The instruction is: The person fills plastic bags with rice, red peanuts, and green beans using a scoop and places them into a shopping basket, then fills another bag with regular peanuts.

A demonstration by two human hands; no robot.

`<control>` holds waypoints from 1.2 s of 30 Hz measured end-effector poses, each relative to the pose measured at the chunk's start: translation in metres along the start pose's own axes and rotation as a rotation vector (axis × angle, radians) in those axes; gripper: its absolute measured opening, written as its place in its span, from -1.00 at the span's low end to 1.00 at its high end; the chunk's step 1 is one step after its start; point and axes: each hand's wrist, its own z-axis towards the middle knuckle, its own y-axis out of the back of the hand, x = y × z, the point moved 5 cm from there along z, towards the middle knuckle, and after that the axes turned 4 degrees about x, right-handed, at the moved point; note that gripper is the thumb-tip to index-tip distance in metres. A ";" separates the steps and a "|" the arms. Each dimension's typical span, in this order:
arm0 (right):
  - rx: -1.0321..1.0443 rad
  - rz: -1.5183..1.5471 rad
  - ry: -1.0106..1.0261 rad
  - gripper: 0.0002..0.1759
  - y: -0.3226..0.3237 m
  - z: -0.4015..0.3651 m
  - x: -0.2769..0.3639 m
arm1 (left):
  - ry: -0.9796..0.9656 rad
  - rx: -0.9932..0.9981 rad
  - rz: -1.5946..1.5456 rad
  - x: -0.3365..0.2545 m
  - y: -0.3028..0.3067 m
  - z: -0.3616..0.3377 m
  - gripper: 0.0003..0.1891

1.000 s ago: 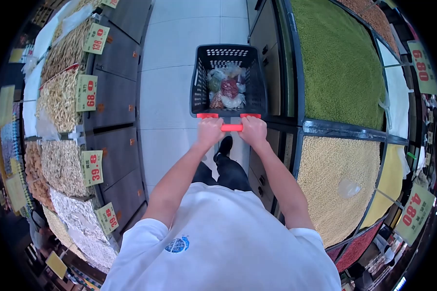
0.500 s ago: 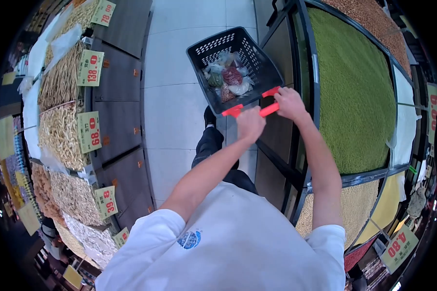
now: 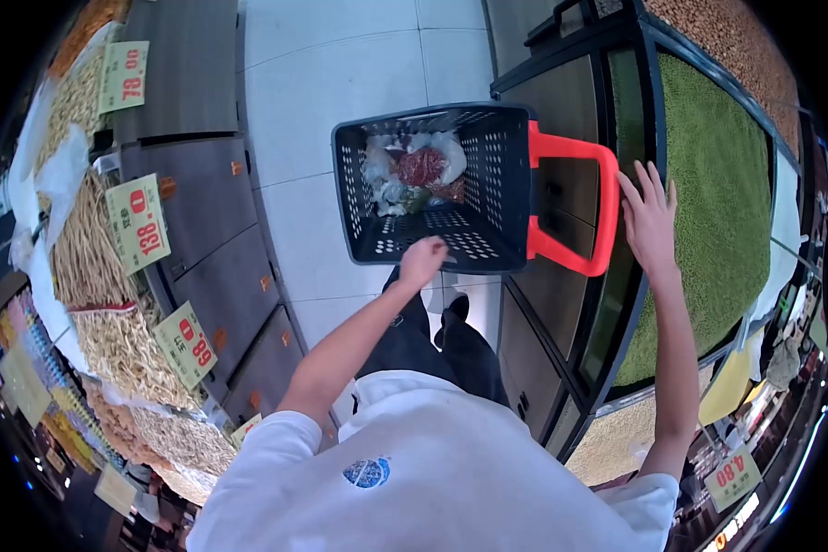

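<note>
A dark shopping basket [image 3: 515,248] with perforated walls is in front of me, its opening facing up. Its red handle [image 3: 605,212] sticks out to the right. Inside lie several clear plastic bags; one holds dark red contents [image 3: 421,167], and others look white or greenish. My left hand [image 3: 421,262] is curled over the basket's near rim, fingers closed. Just right of the red handle, my right hand [image 3: 651,221] has its fingers stretched and spread, holding nothing. Whether its fingertips touch the handle is hard to tell.
Bins of green beans [image 3: 713,184] and brown nuts or beans [image 3: 727,46] line the right side. On the left, dried goods [image 3: 92,230] with price tags [image 3: 138,221] stand above dark drawers [image 3: 212,212]. A pale tiled floor [image 3: 331,74] runs between them.
The basket has turned so its red handle points right instead of toward me. My left hand has moved from the handle to the near rim. My right hand has let go and opened.
</note>
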 end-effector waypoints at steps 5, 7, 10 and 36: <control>-0.028 0.203 -0.073 -0.22 -0.010 -0.009 0.005 | 0.212 0.177 0.172 0.142 -0.020 0.062 -0.76; 0.052 0.077 -0.074 -0.30 -0.014 -0.004 0.013 | 0.266 0.240 0.221 0.173 -0.037 0.096 -0.74; 0.033 0.015 -0.058 -0.42 -0.021 0.000 0.016 | 0.313 0.312 0.280 0.198 -0.067 0.146 -0.68; -0.115 -0.044 -0.146 -0.50 -0.046 -0.017 0.015 | 0.383 -0.420 0.144 0.331 -0.158 0.293 -0.69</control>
